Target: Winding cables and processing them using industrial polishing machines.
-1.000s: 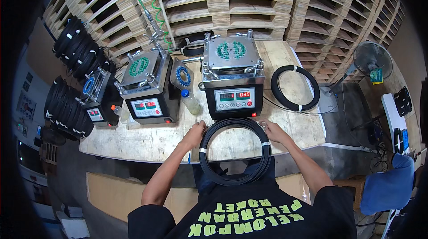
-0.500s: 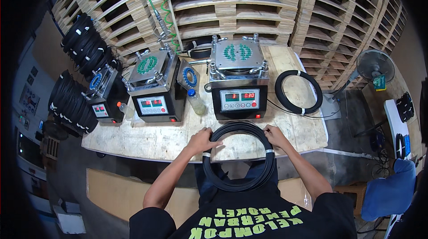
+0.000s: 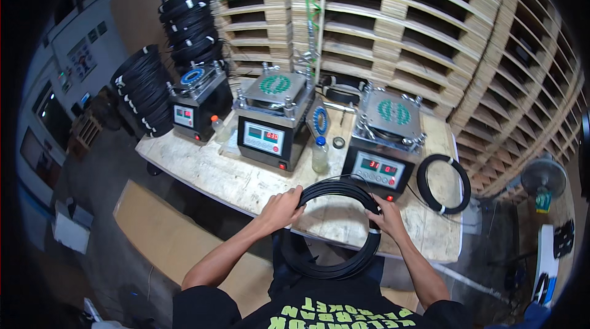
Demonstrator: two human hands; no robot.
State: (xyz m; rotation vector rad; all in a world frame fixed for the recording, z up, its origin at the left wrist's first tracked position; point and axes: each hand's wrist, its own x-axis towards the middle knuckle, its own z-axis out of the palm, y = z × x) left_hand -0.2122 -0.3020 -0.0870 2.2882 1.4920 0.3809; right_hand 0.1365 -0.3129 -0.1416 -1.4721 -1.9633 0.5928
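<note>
A coil of black cable (image 3: 332,270) stands tilted between my two hands at the table's front edge, its lower part close to my body. My left hand (image 3: 281,209) is closed round its upper left side. On the upper right side my right hand (image 3: 386,215) grips it, thumb on the inside. White tape (image 3: 374,231) binds the coil below my right hand. One thin loose strand arcs over the coil's top. Just behind stands a black-and-steel machine (image 3: 381,160) with a lit red display and a top plate of green pieces.
Two similar machines (image 3: 264,144) (image 3: 200,108) stand along the wooden table (image 3: 233,181) to the left. A blue-capped bottle (image 3: 319,156) and a tape roll (image 3: 338,143) lie between machines. Another cable coil (image 3: 423,184) rests at right. Stacked coils (image 3: 144,92) rise at far left, pallets (image 3: 393,9) behind.
The view has swung left, so the machines and table sit farther right and tilted. My left hand has closed more firmly round the coil. Both hands still hold it.
</note>
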